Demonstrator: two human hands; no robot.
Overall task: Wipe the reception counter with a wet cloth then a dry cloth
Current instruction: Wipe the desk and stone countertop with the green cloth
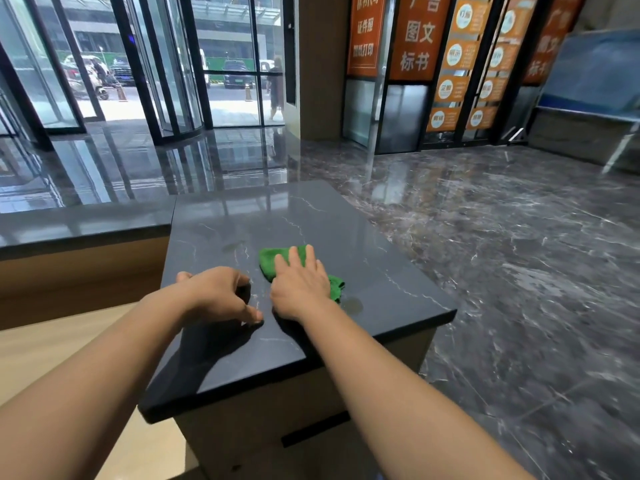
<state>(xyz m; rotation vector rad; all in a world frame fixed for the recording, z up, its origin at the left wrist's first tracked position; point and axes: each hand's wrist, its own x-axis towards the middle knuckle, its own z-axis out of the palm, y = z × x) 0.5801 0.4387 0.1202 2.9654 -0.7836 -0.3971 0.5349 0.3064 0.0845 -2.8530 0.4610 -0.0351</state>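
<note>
The reception counter [311, 216] has a dark grey marble top with pale veins. A green cloth [273, 259] lies on it near the middle. My right hand [299, 284] presses flat on the cloth with straight fingers and covers most of it. A corner of the cloth sticks out to the right of my wrist. My left hand [218, 294] rests on the counter just left of the cloth. Its fingers are loosely curled, its fingertips touch the stone and it holds nothing.
A longer dark counter section [83, 223] with a wood front runs off to the left. A polished marble floor [519, 237] lies to the right and ahead. Glass doors [173, 64] and orange signs [419, 36] stand at the back. A small wet patch [351, 303] shines near the counter's right edge.
</note>
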